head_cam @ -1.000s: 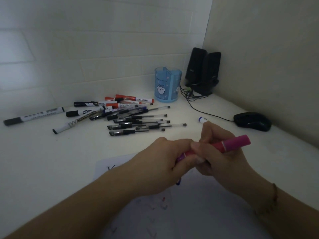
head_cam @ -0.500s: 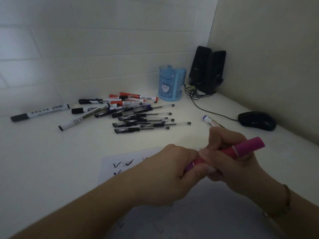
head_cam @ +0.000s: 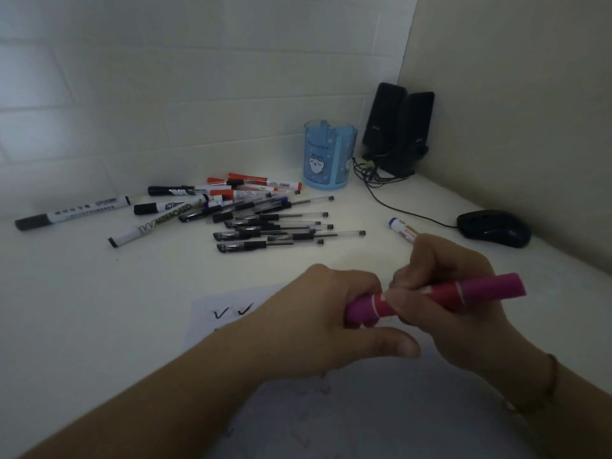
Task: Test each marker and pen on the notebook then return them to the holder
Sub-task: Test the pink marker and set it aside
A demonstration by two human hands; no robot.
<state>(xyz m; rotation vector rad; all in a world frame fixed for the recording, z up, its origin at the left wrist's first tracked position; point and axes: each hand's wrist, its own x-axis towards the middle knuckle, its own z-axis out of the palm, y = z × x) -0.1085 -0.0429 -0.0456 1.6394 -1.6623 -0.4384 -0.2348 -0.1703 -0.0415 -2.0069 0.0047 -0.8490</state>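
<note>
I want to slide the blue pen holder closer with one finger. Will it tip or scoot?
The blue pen holder looks like thin plastic with nothing sticking out of it, so probably light. It stands taller than it is wide: a push near the rim may tip it, and a low push would likely scoot it across the smooth white desk.

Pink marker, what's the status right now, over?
Left hand grips the cap end, right hand the barrel. Pink marker held over the notebook. Nothing blocking.

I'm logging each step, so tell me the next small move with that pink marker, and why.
Probably pull the cap off: the left hand grips the capped end of the pink marker, the right hand holds the barrel, and the notebook page with check marks lies beneath.
</note>
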